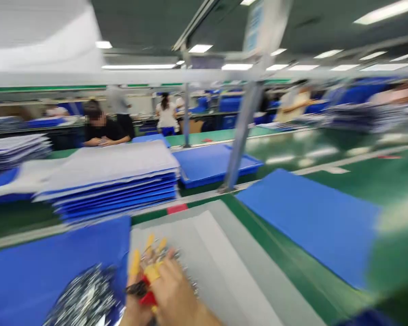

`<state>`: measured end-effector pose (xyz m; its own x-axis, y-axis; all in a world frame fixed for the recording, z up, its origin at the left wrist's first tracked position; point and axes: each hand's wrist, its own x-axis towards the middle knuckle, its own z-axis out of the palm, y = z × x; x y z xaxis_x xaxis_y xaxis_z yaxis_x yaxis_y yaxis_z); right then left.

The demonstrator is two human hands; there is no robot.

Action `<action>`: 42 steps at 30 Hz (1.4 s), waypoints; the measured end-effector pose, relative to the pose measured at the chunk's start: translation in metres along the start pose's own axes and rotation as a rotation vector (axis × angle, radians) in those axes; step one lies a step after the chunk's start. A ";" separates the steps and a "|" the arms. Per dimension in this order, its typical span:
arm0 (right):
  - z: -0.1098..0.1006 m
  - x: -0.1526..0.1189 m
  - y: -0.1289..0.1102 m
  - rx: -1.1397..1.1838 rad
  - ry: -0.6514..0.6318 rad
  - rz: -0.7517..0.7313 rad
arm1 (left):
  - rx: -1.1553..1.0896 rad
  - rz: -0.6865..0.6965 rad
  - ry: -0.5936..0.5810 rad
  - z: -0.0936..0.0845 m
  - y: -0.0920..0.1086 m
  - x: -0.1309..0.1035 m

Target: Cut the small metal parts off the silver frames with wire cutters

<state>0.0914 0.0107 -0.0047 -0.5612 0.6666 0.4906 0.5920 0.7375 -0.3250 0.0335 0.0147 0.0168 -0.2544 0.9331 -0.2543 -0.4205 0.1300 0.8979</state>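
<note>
My right hand (175, 290) and my left hand (138, 303) are close together at the bottom centre, above a grey sheet (221, 253). Yellow covers are on several fingertips. Between the hands shows a red and black item (147, 292), blurred; the left hand seems closed around it. Small shiny metal pieces (190, 283) lie on the sheet around the fingers of the right hand, which are bent and partly smeared. To the left, a pile of metal parts (86, 296) rests on a blue sheet (54, 258).
A tall stack of blue and white sheets (119, 190) stands behind the left side. A metal post (241, 136) rises at the bench divider. On the right lies a flat blue sheet (313, 217). Several people work farther back, one in black (104, 129).
</note>
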 end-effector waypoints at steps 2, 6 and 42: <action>-0.010 -0.003 -0.006 0.003 0.055 -0.006 | -0.037 -0.022 0.107 -0.023 0.008 0.008; -0.027 -0.004 0.007 0.083 0.057 -0.020 | -0.534 -0.232 -0.134 -0.042 0.011 0.024; -0.057 0.031 0.030 -0.151 -0.472 0.301 | -0.474 -0.168 -0.157 -0.035 -0.008 0.023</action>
<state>0.1246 0.0476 0.0467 -0.5320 0.8462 -0.0306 0.8219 0.5074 -0.2589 0.0004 0.0234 -0.0088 -0.0318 0.9562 -0.2910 -0.8014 0.1496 0.5791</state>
